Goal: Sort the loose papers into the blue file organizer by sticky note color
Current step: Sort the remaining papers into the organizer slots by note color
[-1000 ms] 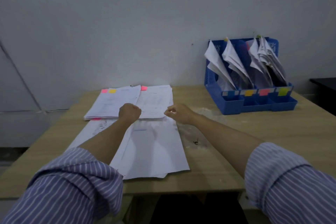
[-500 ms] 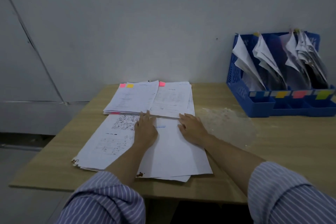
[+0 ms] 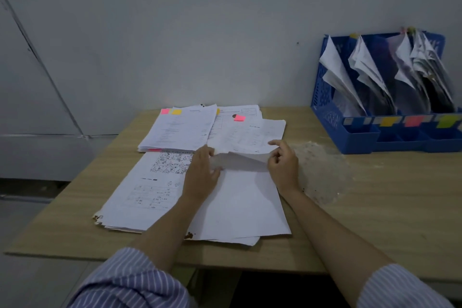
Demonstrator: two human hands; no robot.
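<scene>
Loose white papers lie in overlapping stacks on the wooden table point(image 3: 375, 207). The far stack point(image 3: 180, 127) carries pink and yellow sticky notes at its top edge, and another pink note point(image 3: 239, 118) sticks to the sheets beside it. A near stack point(image 3: 240, 205) lies in front of me. My left hand point(image 3: 202, 175) and my right hand point(image 3: 283, 165) pinch the near edge of one sheet point(image 3: 250, 136), lifting and folding it back. The blue file organizer point(image 3: 362, 137) stands at the far right against the wall, its slots filled with papers and tagged yellow, pink and green.
A grey wall rises directly behind the table. A rough, pale scuffed patch point(image 3: 322, 172) marks the tabletop between the papers and the organizer. The table's front edge runs just below the near stack, and floor shows to the left.
Both hands were flat on the near stack; now they have pinched the lower edge of a sheet from the far pile and raised it. The view shifted left.
</scene>
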